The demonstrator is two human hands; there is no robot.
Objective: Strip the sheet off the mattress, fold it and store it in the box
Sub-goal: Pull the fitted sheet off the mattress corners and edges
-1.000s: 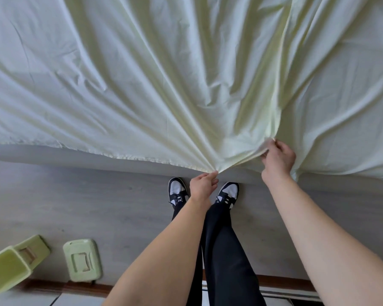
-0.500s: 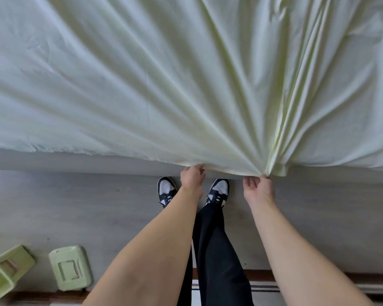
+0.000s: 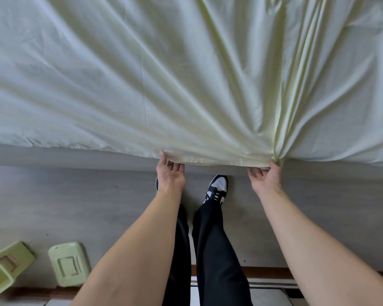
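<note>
Pale sheet spread ahead; left hand and right hand, apart, each pinch near hem. No writing legible.

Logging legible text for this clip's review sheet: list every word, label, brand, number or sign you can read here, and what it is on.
None: no readable text in this head view.
sheet: plain, no print or tag visible.
green box and its lid: moulded shapes only, no lettering.
shoe: black and white panels, no legible brand.
Both the left hand and right hand bear nothing written.
</note>
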